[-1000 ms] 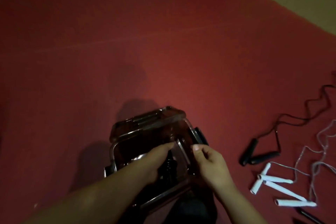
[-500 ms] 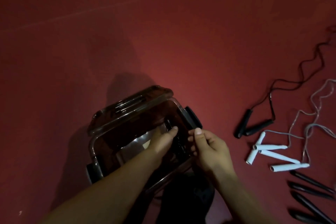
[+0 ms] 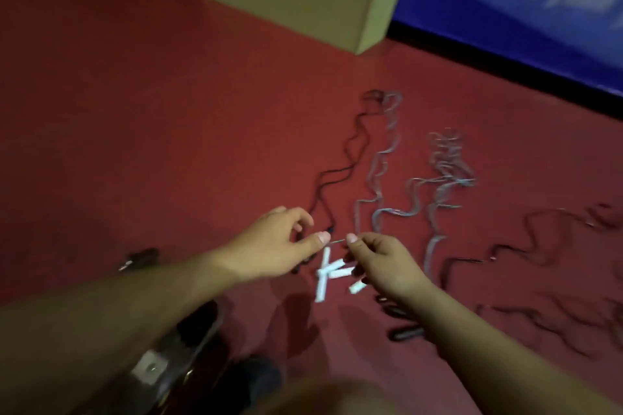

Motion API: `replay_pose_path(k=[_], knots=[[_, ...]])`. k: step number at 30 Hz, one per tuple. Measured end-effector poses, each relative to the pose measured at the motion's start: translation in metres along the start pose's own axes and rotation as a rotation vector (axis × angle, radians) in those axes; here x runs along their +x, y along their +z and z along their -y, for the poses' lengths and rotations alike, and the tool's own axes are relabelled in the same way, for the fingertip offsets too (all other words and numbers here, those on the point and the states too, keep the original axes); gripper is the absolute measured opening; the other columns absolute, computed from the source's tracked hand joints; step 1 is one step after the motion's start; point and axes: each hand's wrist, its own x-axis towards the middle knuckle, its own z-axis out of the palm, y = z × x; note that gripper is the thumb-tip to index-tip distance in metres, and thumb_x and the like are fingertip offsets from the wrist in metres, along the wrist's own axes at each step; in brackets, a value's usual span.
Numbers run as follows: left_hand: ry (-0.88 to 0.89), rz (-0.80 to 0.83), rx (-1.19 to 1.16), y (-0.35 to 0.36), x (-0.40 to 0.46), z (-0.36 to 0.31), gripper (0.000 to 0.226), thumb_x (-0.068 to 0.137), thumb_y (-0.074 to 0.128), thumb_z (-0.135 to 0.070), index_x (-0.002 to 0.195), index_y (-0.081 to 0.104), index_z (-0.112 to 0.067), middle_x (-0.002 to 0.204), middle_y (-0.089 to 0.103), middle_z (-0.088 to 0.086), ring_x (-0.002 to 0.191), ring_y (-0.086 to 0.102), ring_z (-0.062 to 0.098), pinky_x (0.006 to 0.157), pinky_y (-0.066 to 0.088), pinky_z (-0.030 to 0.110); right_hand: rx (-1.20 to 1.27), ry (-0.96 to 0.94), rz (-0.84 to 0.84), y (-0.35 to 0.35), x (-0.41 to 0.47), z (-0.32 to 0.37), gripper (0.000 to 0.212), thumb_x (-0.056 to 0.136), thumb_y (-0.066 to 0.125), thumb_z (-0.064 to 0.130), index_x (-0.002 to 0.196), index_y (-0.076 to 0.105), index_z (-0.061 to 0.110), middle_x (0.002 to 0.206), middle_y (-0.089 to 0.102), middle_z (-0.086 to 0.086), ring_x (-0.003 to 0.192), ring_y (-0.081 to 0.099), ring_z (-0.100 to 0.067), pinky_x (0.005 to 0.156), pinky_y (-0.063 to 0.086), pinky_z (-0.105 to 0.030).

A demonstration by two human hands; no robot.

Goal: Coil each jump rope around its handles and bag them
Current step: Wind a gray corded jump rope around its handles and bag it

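Both forearms reach out over the red mat (image 3: 168, 111), hands nearly meeting just above the white handles (image 3: 328, 274). Left hand (image 3: 276, 251) — fingers curled, thumb tip forward — and right hand (image 3: 384, 266) each pinch an end of a short thin strand (image 3: 338, 241) stretched between the thumbs; blur hides which rope it belongs to. Beyond the handles the pale cords (image 3: 384, 175) and a black cord (image 3: 340, 175) snake away. The clear bag (image 3: 188, 347) lies near-left of the handles, under the left forearm.
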Motion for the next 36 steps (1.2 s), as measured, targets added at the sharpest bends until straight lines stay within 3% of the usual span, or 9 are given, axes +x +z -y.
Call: replay_pose_path(k=[3,8,15,18,23,26,30,33,36], knots=[[0.190,0.153,0.219,0.007,0.034,-0.075,0.040,0.090,0.052,-0.060,0.105,0.065,-0.025,0.091,0.058,-0.004,0.091,0.060,0.016,0.083,0.048,0.028,-0.268,0.011,-0.089,-0.084,-0.028,-0.017,0.043,0.096,0.052,0.046,0.079,0.066,0.009,0.076,0.071,-0.008,0.066,0.066,-0.021,0.068,0.055,-0.040],[0.386,0.391,0.516,0.061,0.072,-0.186,0.050,0.096,0.039,-0.061,0.107,0.064,-0.019,0.101,0.068,0.005,0.101,0.062,0.028,0.087,0.049,0.033,-0.633,0.185,-0.073,-0.193,-0.107,-0.054,0.042,0.097,0.048,0.046,0.083,0.064,0.010,0.082,0.067,-0.006,0.081,0.061,-0.023,0.070,0.044,-0.028],[0.602,0.714,0.604,0.205,0.054,-0.291,0.054,0.097,0.034,-0.062,0.115,0.063,-0.020,0.112,0.066,0.005,0.107,0.059,0.028,0.095,0.048,0.037,-0.479,0.489,-0.051,-0.252,-0.225,-0.169,0.043,0.093,0.049,0.055,0.085,0.066,0.016,0.085,0.070,-0.002,0.079,0.066,-0.018,0.074,0.053,-0.029],[0.599,0.797,0.597,0.267,0.041,-0.296,0.050,0.098,0.037,-0.059,0.114,0.064,-0.020,0.113,0.067,0.005,0.107,0.059,0.028,0.095,0.048,0.036,-0.319,0.651,-0.053,-0.256,-0.251,-0.219,0.045,0.092,0.053,0.051,0.093,0.068,0.009,0.094,0.073,-0.012,0.071,0.064,-0.019,0.063,0.052,-0.027],[0.548,0.911,0.571,0.372,0.023,-0.271,0.037,0.098,0.050,-0.042,0.125,0.062,-0.019,0.121,0.067,0.004,0.114,0.060,0.025,0.093,0.046,0.028,-0.395,0.736,0.085,-0.246,-0.257,-0.283,0.032,0.098,0.046,0.038,0.092,0.059,0.010,0.094,0.057,-0.014,0.083,0.049,-0.022,0.070,0.041,-0.027],[0.567,0.877,0.588,0.420,0.020,-0.254,0.054,0.093,0.056,-0.046,0.140,0.049,-0.022,0.138,0.057,0.003,0.129,0.050,0.023,0.105,0.041,0.031,-0.353,0.755,0.149,-0.237,-0.253,-0.323,0.035,0.097,0.047,0.043,0.099,0.064,0.013,0.100,0.064,-0.008,0.090,0.058,-0.025,0.078,0.047,-0.026],[0.667,0.799,0.679,0.474,0.025,-0.242,0.070,0.089,0.059,-0.054,0.148,0.036,-0.025,0.153,0.038,-0.004,0.146,0.026,0.018,0.117,0.023,0.036,-0.350,0.767,0.161,-0.233,-0.247,-0.364,0.042,0.095,0.049,0.043,0.111,0.067,0.008,0.116,0.064,-0.014,0.108,0.059,-0.031,0.086,0.047,-0.032],[0.688,0.753,0.822,0.503,0.022,-0.235,0.076,0.080,0.066,-0.061,0.143,0.040,-0.026,0.143,0.044,-0.003,0.135,0.037,0.023,0.110,0.027,0.040,-0.345,0.779,0.117,-0.231,-0.246,-0.384,0.041,0.095,0.050,0.043,0.111,0.068,0.011,0.118,0.064,-0.013,0.109,0.058,-0.031,0.084,0.046,-0.030],[0.690,0.759,0.929,0.518,0.021,-0.233,0.064,0.078,0.070,-0.056,0.127,0.047,-0.022,0.129,0.051,0.002,0.124,0.043,0.026,0.100,0.033,0.041,-0.331,0.799,0.083,-0.230,-0.249,-0.399,0.043,0.097,0.047,0.045,0.112,0.067,0.010,0.117,0.065,-0.014,0.109,0.058,-0.032,0.082,0.045,-0.030]])
